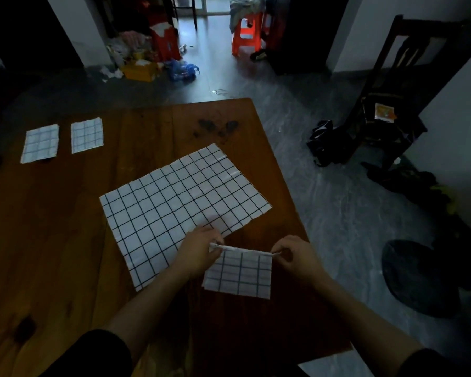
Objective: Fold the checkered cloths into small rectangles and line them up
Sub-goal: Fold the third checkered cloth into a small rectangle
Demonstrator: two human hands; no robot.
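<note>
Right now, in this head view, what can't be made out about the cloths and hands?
- Head view: layer count of the folded cloth held up by the left hand and right hand; only its front shows.
- Near corner of the unfolded cloth, behind the left hand.
- Left fingertips, behind the folded cloth's top edge.

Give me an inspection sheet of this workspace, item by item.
Surface: wooden table, dark stains near its far edge.
Job's things: two folded cloths lie side by side at far left; a large unfolded cloth lies flat mid-table; a third folded cloth is held up by its top edge.
Clutter: nothing seen on the table besides the cloths.
Grippers: left hand and right hand each pinch a top corner of the held cloth.
Cables: nothing seen.
Surroundings: dim room; dark wooden chair at right, red stool and litter on the floor beyond.
</note>
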